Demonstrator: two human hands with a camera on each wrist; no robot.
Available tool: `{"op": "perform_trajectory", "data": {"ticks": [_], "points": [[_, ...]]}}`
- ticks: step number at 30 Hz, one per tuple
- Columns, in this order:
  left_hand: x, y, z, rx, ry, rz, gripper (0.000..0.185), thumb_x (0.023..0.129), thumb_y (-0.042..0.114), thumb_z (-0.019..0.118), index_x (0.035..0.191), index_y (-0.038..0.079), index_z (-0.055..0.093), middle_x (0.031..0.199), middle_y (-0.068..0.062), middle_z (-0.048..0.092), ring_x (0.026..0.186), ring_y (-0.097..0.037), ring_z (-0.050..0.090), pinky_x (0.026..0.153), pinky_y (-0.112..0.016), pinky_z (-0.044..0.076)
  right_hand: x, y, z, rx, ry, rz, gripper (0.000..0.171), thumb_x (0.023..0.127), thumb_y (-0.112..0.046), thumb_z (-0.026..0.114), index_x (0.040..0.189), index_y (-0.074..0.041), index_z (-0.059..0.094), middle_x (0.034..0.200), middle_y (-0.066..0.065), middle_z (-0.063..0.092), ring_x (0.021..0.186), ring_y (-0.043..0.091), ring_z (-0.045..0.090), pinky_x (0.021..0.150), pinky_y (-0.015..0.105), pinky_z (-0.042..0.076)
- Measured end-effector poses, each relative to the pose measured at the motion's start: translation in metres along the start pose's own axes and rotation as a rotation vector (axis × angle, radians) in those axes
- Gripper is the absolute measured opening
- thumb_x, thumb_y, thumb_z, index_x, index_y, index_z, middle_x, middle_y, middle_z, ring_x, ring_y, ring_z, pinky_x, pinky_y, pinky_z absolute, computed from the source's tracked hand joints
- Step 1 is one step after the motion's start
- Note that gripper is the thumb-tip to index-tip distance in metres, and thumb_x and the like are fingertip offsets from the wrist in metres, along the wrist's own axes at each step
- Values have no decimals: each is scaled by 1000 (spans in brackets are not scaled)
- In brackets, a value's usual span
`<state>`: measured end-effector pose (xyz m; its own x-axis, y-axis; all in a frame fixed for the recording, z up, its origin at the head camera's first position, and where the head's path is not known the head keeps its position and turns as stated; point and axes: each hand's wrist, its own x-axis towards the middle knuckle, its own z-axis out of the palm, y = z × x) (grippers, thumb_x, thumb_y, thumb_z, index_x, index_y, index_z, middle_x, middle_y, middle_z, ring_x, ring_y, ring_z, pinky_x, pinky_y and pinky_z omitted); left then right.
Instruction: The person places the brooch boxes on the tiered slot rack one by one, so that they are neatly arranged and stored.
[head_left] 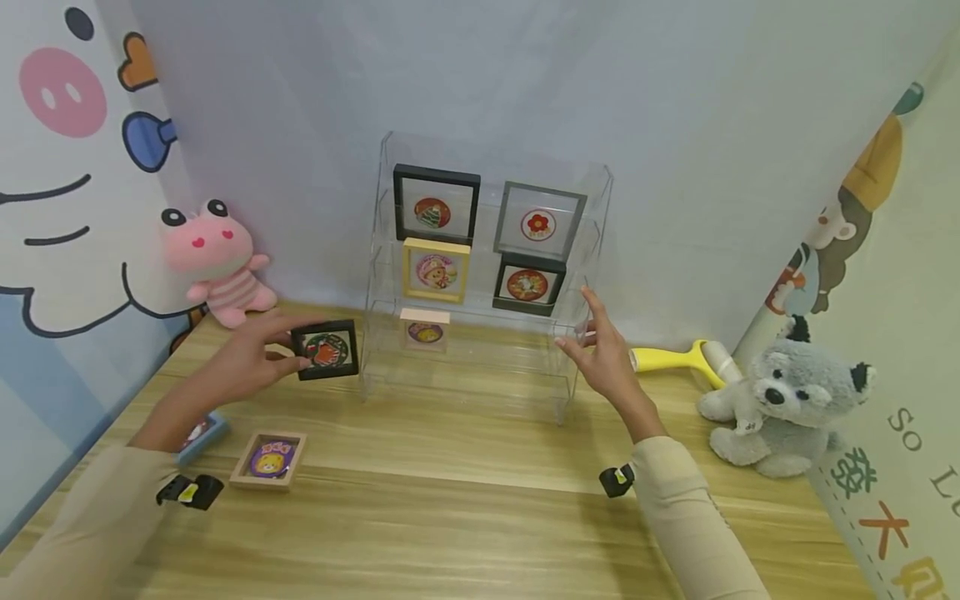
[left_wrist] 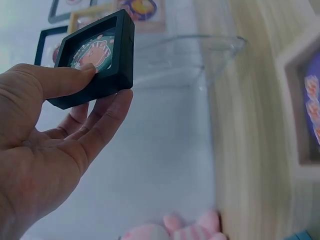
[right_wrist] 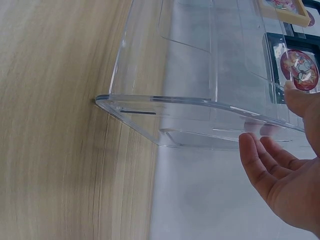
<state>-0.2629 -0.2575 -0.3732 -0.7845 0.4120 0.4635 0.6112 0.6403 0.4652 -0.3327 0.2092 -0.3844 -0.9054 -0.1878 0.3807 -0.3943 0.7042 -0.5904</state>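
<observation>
My left hand (head_left: 251, 354) pinches a small black picture frame (head_left: 327, 350) between thumb and fingers, just left of a clear acrylic rack (head_left: 487, 363). A red figure on a green disc shows inside that frame in the left wrist view. At the rack's right side is my right hand (head_left: 609, 362), thumb and fingers spread around the side panel's edge. Whether it touches the panel, I cannot tell. On the rack stand a black tree frame (head_left: 432, 204), a grey flower frame (head_left: 538, 223), a yellow frame (head_left: 436, 271), another black frame (head_left: 528, 284) and a small pale frame (head_left: 424, 331).
A light wooden frame (head_left: 268, 460) lies on the table at the front left, with a blue frame (head_left: 202, 437) partly behind my left wrist. A pink plush (head_left: 221, 258) sits back left. At right are a yellow-handled roller (head_left: 675, 358) and a grey plush dog (head_left: 787, 404).
</observation>
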Motion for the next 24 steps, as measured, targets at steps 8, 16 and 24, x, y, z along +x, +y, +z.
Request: {"op": "perform_trajectory", "data": {"ticks": [8, 16, 24], "points": [[30, 29, 21, -142, -89, -25, 56, 79, -5, 66, 130, 11, 51, 122, -18, 50, 93, -30, 58, 69, -29, 54, -1, -1, -1, 0, -5, 8, 81, 85, -28, 66, 147, -34, 14, 102, 18, 56, 90, 32, 61, 73, 47, 51], [64, 64, 56, -208, -172, -29, 59, 79, -4, 67, 132, 16, 49, 115, -13, 50, 97, -25, 54, 70, -27, 54, -1, 0, -1, 11, -2, 8, 81, 85, -28, 66, 147, -32, 15, 102, 19, 56, 90, 33, 61, 72, 47, 51], [94, 91, 86, -155, -196, 2, 58, 81, 0, 67, 133, 20, 49, 122, -10, 49, 98, -23, 56, 72, -24, 53, 0, 0, 0, 8, 1, 12, 80, 85, -28, 67, 147, -32, 15, 102, 18, 57, 89, 32, 61, 71, 47, 51]]}}
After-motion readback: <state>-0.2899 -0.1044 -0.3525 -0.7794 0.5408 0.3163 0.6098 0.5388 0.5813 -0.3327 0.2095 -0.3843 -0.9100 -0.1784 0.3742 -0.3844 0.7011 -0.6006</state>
